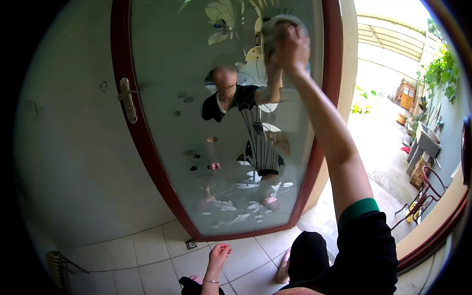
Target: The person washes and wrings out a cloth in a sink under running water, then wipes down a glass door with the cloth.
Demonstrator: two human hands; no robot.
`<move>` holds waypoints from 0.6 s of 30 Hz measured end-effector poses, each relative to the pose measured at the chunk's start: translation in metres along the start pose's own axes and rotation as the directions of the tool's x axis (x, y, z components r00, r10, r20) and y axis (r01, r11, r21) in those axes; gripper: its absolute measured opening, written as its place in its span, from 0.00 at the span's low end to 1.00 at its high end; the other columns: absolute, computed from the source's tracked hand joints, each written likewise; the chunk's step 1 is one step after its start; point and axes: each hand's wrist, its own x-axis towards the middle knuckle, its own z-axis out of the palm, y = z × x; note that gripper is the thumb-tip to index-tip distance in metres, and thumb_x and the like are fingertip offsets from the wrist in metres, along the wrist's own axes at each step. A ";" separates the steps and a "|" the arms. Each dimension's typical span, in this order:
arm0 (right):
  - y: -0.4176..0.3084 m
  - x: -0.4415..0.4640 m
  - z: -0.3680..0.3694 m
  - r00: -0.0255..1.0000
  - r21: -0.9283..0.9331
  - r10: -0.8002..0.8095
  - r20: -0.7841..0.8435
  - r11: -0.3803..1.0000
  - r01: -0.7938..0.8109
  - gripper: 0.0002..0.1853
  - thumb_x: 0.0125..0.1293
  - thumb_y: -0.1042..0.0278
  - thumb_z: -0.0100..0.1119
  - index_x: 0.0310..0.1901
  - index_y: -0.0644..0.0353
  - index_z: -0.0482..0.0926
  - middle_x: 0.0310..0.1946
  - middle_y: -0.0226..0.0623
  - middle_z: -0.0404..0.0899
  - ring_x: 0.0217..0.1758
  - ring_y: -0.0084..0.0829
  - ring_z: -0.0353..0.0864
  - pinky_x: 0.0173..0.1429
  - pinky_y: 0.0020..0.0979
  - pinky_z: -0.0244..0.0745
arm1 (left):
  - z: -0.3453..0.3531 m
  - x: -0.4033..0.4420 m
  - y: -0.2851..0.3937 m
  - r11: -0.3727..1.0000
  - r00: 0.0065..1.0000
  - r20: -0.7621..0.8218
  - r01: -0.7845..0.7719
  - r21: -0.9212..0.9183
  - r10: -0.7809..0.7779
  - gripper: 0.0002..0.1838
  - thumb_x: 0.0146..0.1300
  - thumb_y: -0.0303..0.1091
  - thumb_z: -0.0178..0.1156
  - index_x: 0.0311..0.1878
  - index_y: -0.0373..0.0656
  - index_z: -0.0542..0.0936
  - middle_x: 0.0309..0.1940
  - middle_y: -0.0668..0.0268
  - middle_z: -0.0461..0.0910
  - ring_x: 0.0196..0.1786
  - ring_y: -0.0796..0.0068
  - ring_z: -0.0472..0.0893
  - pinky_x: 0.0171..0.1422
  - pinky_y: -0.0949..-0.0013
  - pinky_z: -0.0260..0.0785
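Observation:
A glass door (167,113) with etched flowers and fish stands in front of me, framed in dark red. High on its right side, my right hand (293,49) presses a greyish cloth (282,22) against the pane. Motion blurs the cloth, and the hand covers part of it. My left hand (219,255) hangs low near my body, away from the door, its fingers curled in with nothing visible in them. A metal lever handle (129,101) is on the door's left frame. The glass mirrors a person with a raised arm.
Light tiles (150,246) cover the floor, with a small metal door stop (191,244) by the door's lower edge. To the right, an opening leads to a bright yard with a sink (428,136), a metal chair (425,196) and green plants (440,73).

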 end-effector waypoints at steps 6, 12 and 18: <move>-0.041 -0.082 0.012 0.219 0.385 -0.976 0.006 0.204 0.900 0.17 0.54 0.72 0.63 0.45 0.42 0.78 0.49 0.29 0.74 0.52 0.31 0.75 0.54 0.36 0.74 | 0.010 0.001 -0.009 1.000 0.999 0.047 0.022 -0.021 -0.021 0.09 0.69 0.33 0.56 0.47 0.40 0.75 0.38 0.65 0.83 0.40 0.78 0.81 0.42 0.76 0.71; 0.017 0.046 0.007 0.943 -0.102 -0.319 -0.089 0.945 0.310 0.18 0.55 0.61 0.62 0.50 0.38 0.79 0.53 0.32 0.76 0.56 0.42 0.73 0.55 0.43 0.69 | 0.005 -0.008 -0.004 1.000 0.999 0.030 0.015 -0.016 -0.015 0.09 0.68 0.33 0.56 0.47 0.39 0.75 0.38 0.64 0.83 0.40 0.78 0.82 0.42 0.76 0.71; -0.048 -0.002 0.025 0.968 0.021 -0.251 -0.001 0.968 0.251 0.21 0.52 0.69 0.58 0.50 0.42 0.79 0.51 0.36 0.73 0.57 0.44 0.70 0.58 0.46 0.66 | 0.009 -0.003 0.002 0.999 0.998 0.036 -0.041 -0.010 0.042 0.09 0.68 0.31 0.56 0.46 0.37 0.75 0.37 0.63 0.83 0.40 0.76 0.82 0.44 0.75 0.73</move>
